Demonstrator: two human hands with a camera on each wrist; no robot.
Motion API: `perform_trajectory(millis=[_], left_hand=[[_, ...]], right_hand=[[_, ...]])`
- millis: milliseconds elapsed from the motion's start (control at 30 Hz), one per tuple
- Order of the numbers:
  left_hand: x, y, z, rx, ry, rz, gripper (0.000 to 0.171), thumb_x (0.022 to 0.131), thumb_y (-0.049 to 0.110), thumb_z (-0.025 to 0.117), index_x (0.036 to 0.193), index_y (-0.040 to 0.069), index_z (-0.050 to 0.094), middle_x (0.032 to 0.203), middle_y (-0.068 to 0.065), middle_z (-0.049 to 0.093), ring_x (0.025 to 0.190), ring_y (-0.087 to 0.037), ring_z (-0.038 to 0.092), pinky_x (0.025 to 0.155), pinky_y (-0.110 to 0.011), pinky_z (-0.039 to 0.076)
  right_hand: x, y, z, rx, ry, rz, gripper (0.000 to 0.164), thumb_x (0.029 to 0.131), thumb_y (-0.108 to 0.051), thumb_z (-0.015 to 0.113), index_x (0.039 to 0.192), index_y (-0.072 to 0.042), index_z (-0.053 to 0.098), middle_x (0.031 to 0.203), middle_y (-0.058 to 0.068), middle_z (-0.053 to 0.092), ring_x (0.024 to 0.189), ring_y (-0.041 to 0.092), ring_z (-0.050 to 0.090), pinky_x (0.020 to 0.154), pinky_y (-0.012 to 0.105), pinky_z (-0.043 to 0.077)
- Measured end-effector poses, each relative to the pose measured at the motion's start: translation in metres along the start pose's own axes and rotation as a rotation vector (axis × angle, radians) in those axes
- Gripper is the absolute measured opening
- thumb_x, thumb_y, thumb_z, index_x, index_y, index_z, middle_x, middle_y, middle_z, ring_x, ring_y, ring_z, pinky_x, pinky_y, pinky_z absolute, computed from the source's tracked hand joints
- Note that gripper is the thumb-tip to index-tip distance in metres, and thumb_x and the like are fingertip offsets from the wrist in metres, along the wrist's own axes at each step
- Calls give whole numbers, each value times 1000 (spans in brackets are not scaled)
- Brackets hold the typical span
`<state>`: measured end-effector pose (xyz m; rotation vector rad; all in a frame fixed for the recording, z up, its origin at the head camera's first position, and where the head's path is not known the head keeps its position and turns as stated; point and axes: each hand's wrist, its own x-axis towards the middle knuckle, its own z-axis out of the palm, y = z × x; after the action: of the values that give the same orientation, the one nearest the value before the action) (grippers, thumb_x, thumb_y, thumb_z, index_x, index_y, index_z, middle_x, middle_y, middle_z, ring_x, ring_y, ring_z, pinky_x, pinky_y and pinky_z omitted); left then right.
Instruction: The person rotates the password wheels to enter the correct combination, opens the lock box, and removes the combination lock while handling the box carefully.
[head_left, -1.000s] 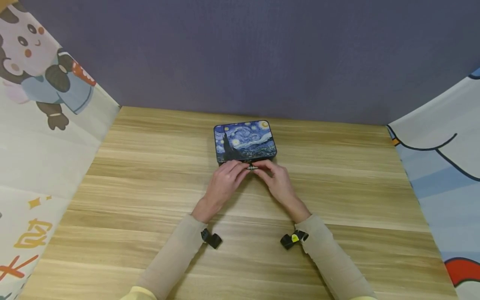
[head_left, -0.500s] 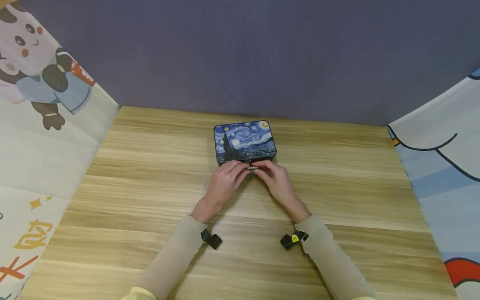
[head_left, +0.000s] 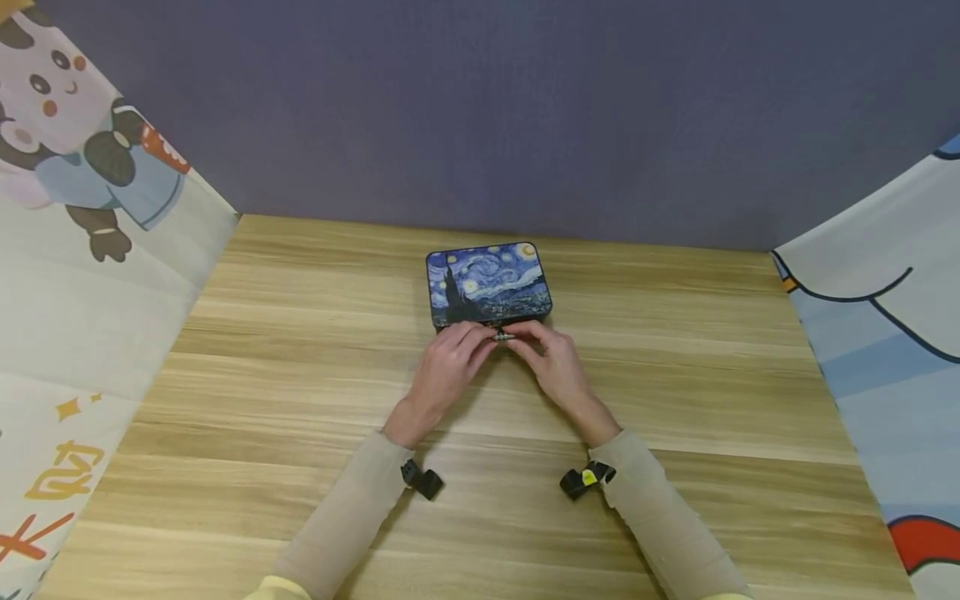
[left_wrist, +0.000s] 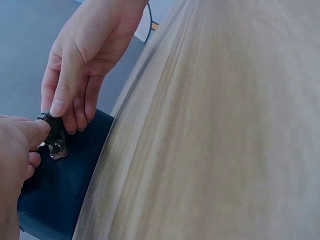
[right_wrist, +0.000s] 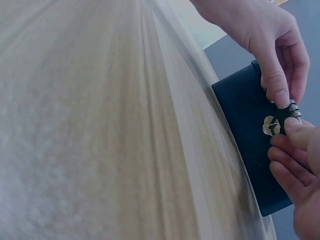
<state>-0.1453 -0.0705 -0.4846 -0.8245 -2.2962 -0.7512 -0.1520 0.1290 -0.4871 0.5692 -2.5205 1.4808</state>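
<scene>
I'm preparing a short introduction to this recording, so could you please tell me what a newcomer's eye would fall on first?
Probably the box with the swirling blue night-sky picture on its lid, near the far edge of the wooden table. Next, the left hand and right hand, pinching a small lock at its front. The cartoon animal at the head view's left also stands out.
</scene>
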Motion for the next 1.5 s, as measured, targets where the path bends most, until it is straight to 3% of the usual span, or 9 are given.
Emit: perform_trajectory(millis=[200, 633, 1500], left_hand=[[0, 0, -1, -8, 1, 3, 17, 89, 9, 81, 104, 4, 75, 100, -7, 74, 90, -20, 71, 87, -32, 61], [1, 0, 0, 14, 14, 11, 15, 90, 10, 80, 103, 4, 75, 99, -6, 74, 89, -20, 71, 85, -31, 61], [2, 0, 2, 27, -17, -2, 13, 93, 11, 77, 104, 4, 76, 100, -7, 74, 90, -19, 71, 85, -31, 61]], right_hand=[[0, 0, 0, 4, 3, -10, 19, 94, -6, 74, 113, -5, 74, 109, 12, 77, 99, 27, 74, 87, 33, 61], [0, 0, 0, 8, -4, 36, 19, 95, -9, 74, 113, -6, 75, 109, 11, 77, 101, 26, 73, 90, 42, 60], [0, 1, 1, 9, -6, 37, 19, 95, -8, 73, 114, -6, 75, 110, 10, 77, 100, 25, 73, 87, 41, 61]])
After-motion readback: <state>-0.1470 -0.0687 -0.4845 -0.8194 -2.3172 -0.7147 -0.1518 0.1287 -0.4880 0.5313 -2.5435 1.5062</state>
